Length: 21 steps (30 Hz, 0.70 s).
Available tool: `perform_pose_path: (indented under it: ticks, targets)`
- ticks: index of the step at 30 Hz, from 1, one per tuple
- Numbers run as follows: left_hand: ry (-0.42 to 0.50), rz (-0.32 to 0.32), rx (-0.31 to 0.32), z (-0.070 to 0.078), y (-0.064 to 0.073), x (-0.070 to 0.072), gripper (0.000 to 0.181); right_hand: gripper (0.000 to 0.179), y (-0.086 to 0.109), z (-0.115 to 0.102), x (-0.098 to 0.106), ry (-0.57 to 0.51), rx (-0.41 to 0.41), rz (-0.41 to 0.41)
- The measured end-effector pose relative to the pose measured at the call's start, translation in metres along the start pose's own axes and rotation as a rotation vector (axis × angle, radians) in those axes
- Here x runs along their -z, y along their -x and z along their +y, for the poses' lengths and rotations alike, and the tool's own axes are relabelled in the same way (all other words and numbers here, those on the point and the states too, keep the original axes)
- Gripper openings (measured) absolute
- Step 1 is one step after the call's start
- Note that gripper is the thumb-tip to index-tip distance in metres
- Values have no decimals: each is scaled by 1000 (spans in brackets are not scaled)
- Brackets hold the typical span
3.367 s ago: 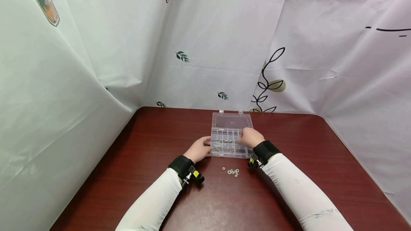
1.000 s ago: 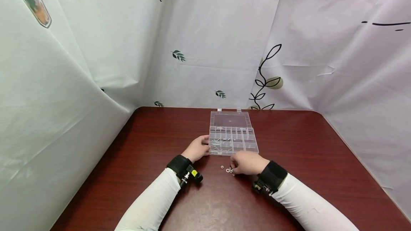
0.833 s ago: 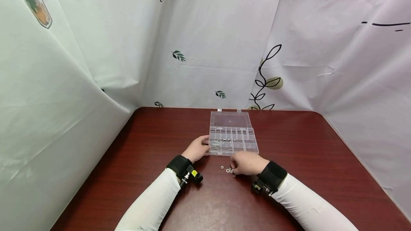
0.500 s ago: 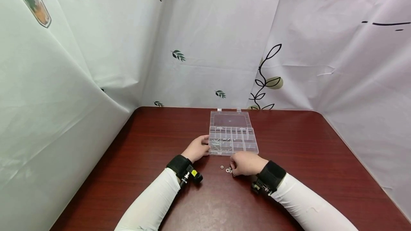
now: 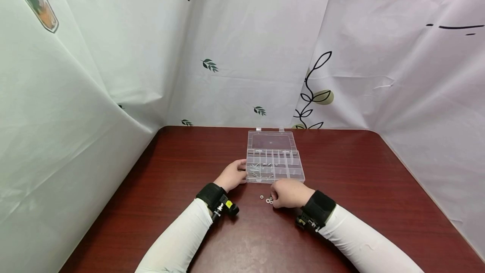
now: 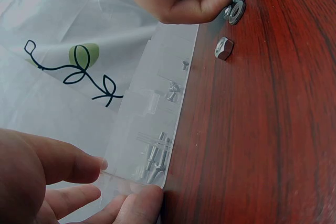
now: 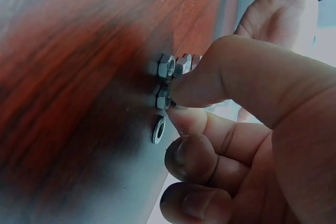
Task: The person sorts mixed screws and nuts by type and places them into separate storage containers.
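A clear plastic compartment box (image 5: 293, 171) lies with its lid back on the table; small screws (image 6: 157, 158) sit in its left compartments. My left hand (image 5: 232, 175) touches the box's left side near the front corner, fingers spread along it with a gap between them. Just in front of the box, my right hand (image 5: 291, 193) pinches a small hex nut (image 7: 161, 99) between thumb and index finger, low at the tabletop. Beside those fingertips lie another hex nut (image 7: 164, 66) and a flat ring (image 7: 159, 130). A lone nut (image 6: 224, 49) stands apart, to the left.
The dark red table (image 5: 242, 239) ends at a white curtain (image 5: 242, 54) that hangs behind it and along both sides. The transparent lid (image 5: 270, 141) reaches almost to the table's back edge. Black wrist straps with small cameras (image 5: 232, 209) are on both arms.
From over the box's right compartments, my right hand has come down to the nuts in front. During the last second it has shifted only slightly there. The left hand has stayed at the box.
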<state>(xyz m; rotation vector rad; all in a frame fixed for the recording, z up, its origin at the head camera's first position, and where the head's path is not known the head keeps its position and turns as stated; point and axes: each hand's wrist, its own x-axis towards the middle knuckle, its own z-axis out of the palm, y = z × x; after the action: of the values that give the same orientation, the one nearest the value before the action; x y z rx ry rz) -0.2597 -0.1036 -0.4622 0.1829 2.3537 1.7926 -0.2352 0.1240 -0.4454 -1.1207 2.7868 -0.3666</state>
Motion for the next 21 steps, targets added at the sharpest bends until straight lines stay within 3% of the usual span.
perform_pose_path:
  ticks: [7, 12, 17, 21]
  targets:
    - [-3, -3, -8, 24, 17, -1, 52, 22, 0, 2, -1, 9, 3, 8]
    - [-22, -6, -44, 25, 19, 0, 52, 24, 1, 3, 1, 6, 1, 12]
    - [15, -22, -12, 33, 24, 1, 52, 23, 2, 4, 6, 14, 5, 41]
    - [22, -26, 0, 35, 24, 1, 52, 21, 3, 6, 14, -42, -16, 61]
